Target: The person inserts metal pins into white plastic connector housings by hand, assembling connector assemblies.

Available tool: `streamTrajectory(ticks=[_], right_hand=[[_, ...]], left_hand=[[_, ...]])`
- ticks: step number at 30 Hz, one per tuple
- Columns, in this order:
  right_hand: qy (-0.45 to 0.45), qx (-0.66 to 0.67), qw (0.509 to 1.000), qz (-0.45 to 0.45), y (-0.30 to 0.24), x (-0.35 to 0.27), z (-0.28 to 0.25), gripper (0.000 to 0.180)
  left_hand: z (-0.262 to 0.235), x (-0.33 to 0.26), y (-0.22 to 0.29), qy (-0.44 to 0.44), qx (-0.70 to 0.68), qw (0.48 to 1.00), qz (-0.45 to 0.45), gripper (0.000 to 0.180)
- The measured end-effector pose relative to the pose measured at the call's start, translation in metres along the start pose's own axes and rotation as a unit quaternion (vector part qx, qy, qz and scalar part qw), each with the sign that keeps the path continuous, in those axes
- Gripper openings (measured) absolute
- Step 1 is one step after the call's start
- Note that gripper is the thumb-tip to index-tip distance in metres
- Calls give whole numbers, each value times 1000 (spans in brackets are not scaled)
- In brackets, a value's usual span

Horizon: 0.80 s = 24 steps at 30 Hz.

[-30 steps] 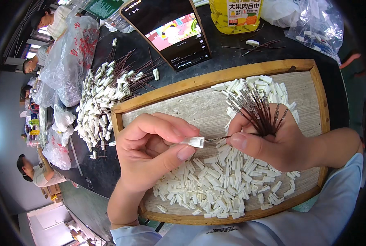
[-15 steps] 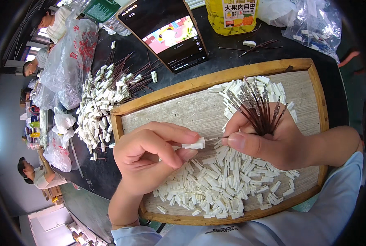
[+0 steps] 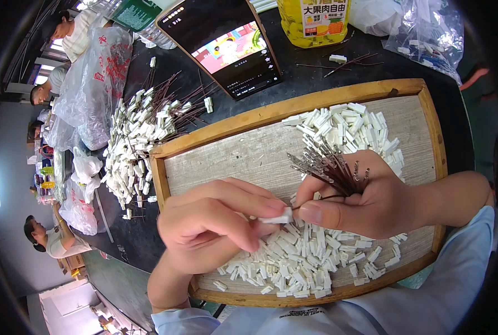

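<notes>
My left hand (image 3: 218, 223) pinches a small white plastic connector housing (image 3: 279, 216) between thumb and fingertips. Right beside it, my right hand (image 3: 366, 195) grips a bundle of brown wires (image 3: 338, 173) whose metal terminal ends fan out up and left. Its thumb and forefinger pinch one wire, which meets the housing; how deep the wire sits inside is hidden. Below both hands lies a wood-framed tray (image 3: 293, 114) holding loose white housings (image 3: 299, 262), heaped at the near side and at the far right.
Left of the tray is a pile of wires with white housings (image 3: 140, 134). A phone (image 3: 221, 44) playing a video stands behind, near a yellow drink bottle (image 3: 314, 22). Plastic bags (image 3: 95, 84) lie at the left. Several people sit farther off.
My left hand has moved right with the housing, closing the stretch of wire that showed between the hands. The wire bundle in my right hand has tilted further left and lower.
</notes>
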State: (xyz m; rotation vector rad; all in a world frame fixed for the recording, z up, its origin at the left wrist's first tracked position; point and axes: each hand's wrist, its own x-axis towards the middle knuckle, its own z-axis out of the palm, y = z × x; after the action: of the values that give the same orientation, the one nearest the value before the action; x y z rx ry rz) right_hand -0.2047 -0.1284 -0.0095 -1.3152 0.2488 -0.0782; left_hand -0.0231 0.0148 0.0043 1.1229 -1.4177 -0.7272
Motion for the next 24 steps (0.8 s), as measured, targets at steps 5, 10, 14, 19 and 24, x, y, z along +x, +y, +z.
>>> streamTrajectory(ticks=[5,10,14,19,24], right_hand=[[50,20,997,56,-17,0,2,22],[65,55,995,58,-10,2,2,20],[68,35,997,30,-2,0,1,17],[38,-18,998,50,-10,1,0,12],[14,-28,999,44,-11,-1,-2,13]], left_hand=[[-71,-2,-2,200,184,962,35,19],[-70,0,7,91,465,872,-127,18],[-22,2,20,-133,391,888,-202,17],[0,0,15,-191,481,842,-150,19],[0,-4,6,-101,372,913,-135,24]])
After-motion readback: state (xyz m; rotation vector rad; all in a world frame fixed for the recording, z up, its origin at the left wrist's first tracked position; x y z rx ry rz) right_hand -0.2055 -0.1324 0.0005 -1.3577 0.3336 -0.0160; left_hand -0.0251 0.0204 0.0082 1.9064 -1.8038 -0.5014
